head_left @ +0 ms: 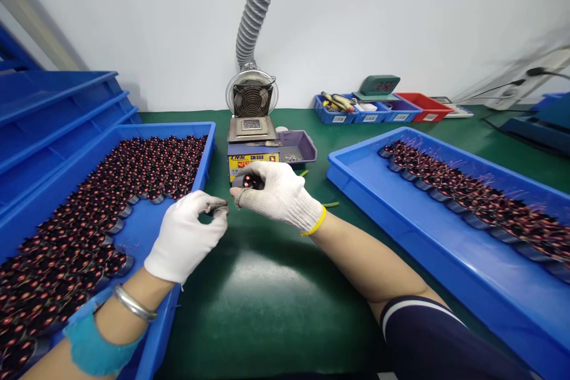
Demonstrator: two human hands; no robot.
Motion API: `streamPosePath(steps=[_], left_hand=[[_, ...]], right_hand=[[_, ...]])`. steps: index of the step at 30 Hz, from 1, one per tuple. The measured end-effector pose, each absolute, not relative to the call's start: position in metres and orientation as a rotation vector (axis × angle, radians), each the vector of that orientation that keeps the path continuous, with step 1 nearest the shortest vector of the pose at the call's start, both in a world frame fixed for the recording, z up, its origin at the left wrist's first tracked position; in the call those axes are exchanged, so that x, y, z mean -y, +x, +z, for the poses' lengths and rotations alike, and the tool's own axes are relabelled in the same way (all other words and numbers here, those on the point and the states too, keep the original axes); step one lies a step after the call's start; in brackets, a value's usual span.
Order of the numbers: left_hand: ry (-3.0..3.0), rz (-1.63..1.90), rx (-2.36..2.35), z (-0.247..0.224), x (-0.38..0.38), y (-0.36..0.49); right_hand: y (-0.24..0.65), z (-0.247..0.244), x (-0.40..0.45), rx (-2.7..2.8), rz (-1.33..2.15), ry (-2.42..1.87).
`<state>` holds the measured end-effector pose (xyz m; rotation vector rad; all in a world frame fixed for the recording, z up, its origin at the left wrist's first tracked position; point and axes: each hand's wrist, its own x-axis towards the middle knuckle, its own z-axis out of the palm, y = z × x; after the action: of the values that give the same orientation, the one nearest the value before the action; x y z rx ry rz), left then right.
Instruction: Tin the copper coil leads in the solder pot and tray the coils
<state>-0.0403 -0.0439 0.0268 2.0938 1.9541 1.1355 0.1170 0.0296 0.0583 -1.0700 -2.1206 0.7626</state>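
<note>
My right hand (pixel 285 193), in a white knit glove with a yellow cuff, grips a small round part (pixel 253 181) with black points and copper-coloured windings. The part is held in front of the solder pot (pixel 252 130), which has a yellow front and a red digital display. My left hand (pixel 189 231), in a white glove with greyed fingertips, is just left of it. Its thumb and finger are pinched together near the part's edge; what lies between them is too small to make out.
A blue tray (pixel 211 148) of similar round parts stands at left, with stacked blue trays (pixel 57 107) behind. Another blue tray (pixel 378 208) at right holds rows of parts with upright wires. Behind stand a purple tray (pixel 307 145), small bins (pixel 369 116) and a ducted fume hood (pixel 253 86).
</note>
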Motion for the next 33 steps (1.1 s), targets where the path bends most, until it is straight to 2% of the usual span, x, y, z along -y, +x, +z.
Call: streamPosePath(steps=[6, 15, 25, 33], left_hand=[[2.320, 0.831, -2.090, 0.033, 0.046, -0.045], [2.129, 0.610, -2.129, 0.052, 0.057, -0.055], [1.806, 0.788, -2.161, 0.058, 0.060, -0.059], [1.851, 0.740, -2.042, 0.040, 0.053, -0.054]], right_hand=[[0.116, 0.059, -0.026, 2.186, 0.684, -1.082], [0.118, 0.063, -0.029, 2.138, 0.690, -1.126], [0.132, 0.074, -0.040, 2.038, 0.796, -1.299], [0.130, 0.059, -0.053, 1.964, 0.932, -1.156]])
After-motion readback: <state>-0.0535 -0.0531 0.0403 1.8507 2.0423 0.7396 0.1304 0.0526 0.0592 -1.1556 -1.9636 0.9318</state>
